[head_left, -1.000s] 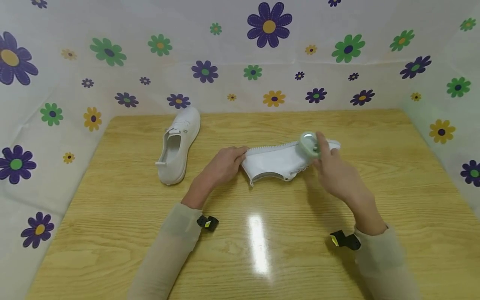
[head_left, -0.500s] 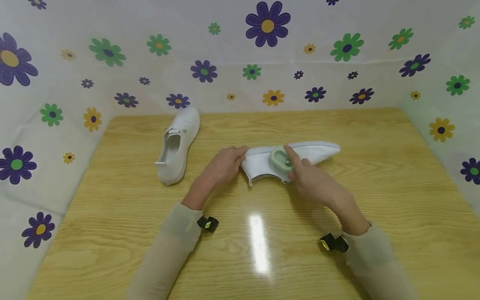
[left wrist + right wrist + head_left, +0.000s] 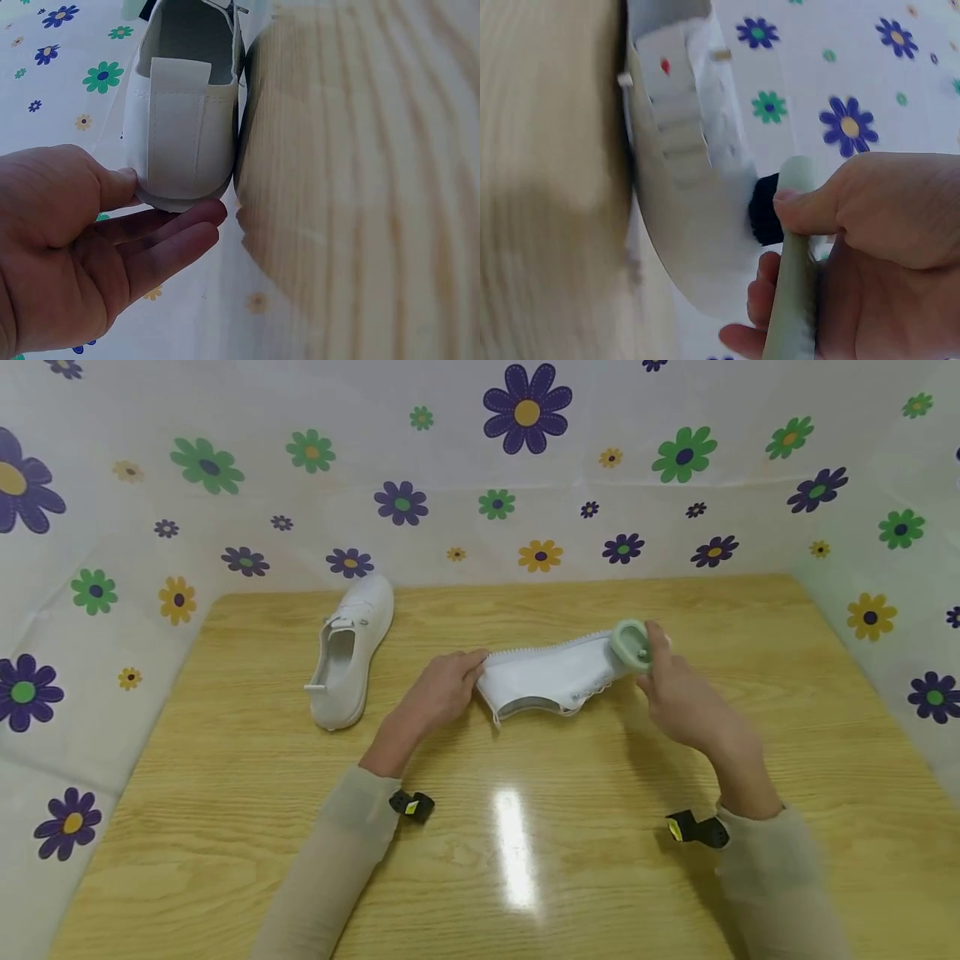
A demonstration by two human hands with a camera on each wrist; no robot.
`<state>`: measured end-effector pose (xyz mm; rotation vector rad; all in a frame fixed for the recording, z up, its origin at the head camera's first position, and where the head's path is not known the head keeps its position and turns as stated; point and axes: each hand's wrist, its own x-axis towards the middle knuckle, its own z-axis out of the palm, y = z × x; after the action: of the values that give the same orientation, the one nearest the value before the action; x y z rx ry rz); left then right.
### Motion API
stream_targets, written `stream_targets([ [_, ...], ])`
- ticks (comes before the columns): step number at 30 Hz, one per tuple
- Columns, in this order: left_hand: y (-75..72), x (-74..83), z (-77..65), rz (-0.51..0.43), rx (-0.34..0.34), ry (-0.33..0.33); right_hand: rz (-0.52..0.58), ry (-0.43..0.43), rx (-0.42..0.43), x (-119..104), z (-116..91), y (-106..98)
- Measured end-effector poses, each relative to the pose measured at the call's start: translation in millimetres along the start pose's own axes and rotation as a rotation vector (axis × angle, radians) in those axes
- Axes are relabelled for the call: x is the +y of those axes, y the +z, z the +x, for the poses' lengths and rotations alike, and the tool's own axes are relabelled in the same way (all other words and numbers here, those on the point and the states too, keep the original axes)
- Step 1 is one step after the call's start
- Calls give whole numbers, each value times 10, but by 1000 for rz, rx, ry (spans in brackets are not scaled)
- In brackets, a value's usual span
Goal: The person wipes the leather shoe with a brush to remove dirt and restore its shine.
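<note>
A white lace-up shoe (image 3: pixel 551 672) lies on its side on the table, its opening facing me. At its heel, my left hand (image 3: pixel 448 689) holds the sole edge; the left wrist view shows the thumb on one side of the heel (image 3: pixel 176 142) and the fingers under the sole. My right hand (image 3: pixel 693 702) grips a pale green scrub brush (image 3: pixel 630 646) at the toe end. In the right wrist view, the brush's dark bristles (image 3: pixel 766 210) meet the side of the shoe's toe (image 3: pixel 712 232). Brush and hand hide most of the toe in the head view.
The other white shoe (image 3: pixel 351 652) stands upright at the back left of the wooden table (image 3: pixel 450 877). A white flowered cloth (image 3: pixel 450 460) rises behind the table and along both sides. Small black devices (image 3: pixel 411 807) sit on both wrists.
The brush in my right hand has slid from the toe to the shoe's middle, then back to the toe. My left hand keeps its hold on the heel.
</note>
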<state>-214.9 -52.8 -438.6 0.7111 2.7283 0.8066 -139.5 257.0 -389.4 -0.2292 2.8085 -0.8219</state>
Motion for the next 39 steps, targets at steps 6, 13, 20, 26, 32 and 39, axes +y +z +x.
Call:
stream_targets([
  [6,24,-12,-63,1,-3,-4,-63,-70,-81,-201,46,259],
  [13,37,-4,-86,-11,10,8,10,-12,-13,-55,3,106],
  [20,14,-45,-58,-22,20,-2,41,59,49,20,25,14],
  [26,29,-55,-45,-27,25,1,-1,-42,0,-164,88,224],
  [32,27,-35,-26,-23,24,22,-1,-26,-49,-207,67,225],
  [39,7,-31,-1,-20,20,-7,67,86,89,39,20,-2],
])
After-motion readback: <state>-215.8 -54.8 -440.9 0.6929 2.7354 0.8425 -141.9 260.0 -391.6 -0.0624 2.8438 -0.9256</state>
